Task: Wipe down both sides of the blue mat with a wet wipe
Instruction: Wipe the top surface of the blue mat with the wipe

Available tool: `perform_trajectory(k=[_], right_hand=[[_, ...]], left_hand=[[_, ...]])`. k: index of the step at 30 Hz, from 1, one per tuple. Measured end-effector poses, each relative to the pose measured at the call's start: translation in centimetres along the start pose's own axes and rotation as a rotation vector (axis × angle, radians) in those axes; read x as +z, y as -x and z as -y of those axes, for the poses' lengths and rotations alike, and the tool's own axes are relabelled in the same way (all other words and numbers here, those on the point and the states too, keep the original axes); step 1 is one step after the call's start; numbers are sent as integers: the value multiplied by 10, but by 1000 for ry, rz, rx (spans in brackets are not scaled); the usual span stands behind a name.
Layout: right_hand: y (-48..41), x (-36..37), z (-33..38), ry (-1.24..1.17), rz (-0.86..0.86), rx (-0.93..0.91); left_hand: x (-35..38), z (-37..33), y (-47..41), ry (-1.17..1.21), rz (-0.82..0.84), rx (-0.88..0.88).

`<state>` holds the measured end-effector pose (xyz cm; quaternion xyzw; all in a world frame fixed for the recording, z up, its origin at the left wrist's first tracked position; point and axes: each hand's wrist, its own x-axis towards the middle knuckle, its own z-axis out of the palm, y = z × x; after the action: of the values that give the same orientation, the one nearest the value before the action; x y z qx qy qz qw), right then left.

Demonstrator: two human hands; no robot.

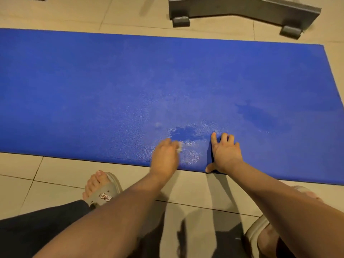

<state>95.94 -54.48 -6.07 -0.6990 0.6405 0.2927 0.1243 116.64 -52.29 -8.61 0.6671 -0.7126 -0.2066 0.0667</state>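
**Wiping the upper face.** The mat (93, 86) lies flat and unrolled on the tiled floor (55, 174). At the mat's near edge the left hand (164, 155) grips a small white wipe (179, 147) in curled fingers; blur hides the exact grip. The right hand (226, 155) rests on the mat just beside it, with fingers (224, 137) spread apart and pressed down and the thumb at the near edge. A wet sheen and a dark patch (183, 133) lie just beyond the wipe. A second patch (260, 116) lies nearer the mat's right end.

Suggested technique: anchor the mat with the right hand so it cannot creep. Stroke in overlapping passes from near edge to far edge, then work toward the drier-looking left part. The underside is probably yet to be wiped. A grey base (242, 10) stands beyond the mat's far edge.
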Motion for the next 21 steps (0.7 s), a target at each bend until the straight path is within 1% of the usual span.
perform_trajectory(k=[2, 3, 4, 6, 7, 9, 12, 14, 16, 17, 18, 20, 21], right_hand=[[1, 0, 0, 0, -5, -1], [1, 1, 0, 2, -12, 1], [0, 1, 0, -1, -16, 0], [0, 2, -1, -11, -15, -7], [0, 1, -1, -13, -13, -8], [0, 1, -1, -11, -10, -7], [1, 1, 0, -21, -9, -3], [1, 1, 0, -17, -10, -6], [0, 0, 0, -18, -3, -9], [0, 0, 0, -18, -3, -10], [0, 0, -1, -19, -5, -12], [0, 0, -1, -21, -7, -12], [1, 0, -2, -20, -8, -10]], left_hand=[[-17, 45, 1, -41, -152, -176], [-23, 59, 4, -45, -191, -251], [-25, 63, 7, -29, -207, -310], [-19, 45, 7, 53, -233, -367], [-11, 28, 6, 91, -234, -360], [11, -14, 5, 156, -199, -291], [32, -59, 7, 156, -69, -102], [27, -55, 3, 100, -18, 9], [12, -29, -4, 5, -24, 61], [3, -10, -8, -44, -56, 35], [-6, 13, -12, -81, -117, -27], [-23, 58, -18, -93, -213, -204], [-29, 72, -19, -68, -220, -275]])
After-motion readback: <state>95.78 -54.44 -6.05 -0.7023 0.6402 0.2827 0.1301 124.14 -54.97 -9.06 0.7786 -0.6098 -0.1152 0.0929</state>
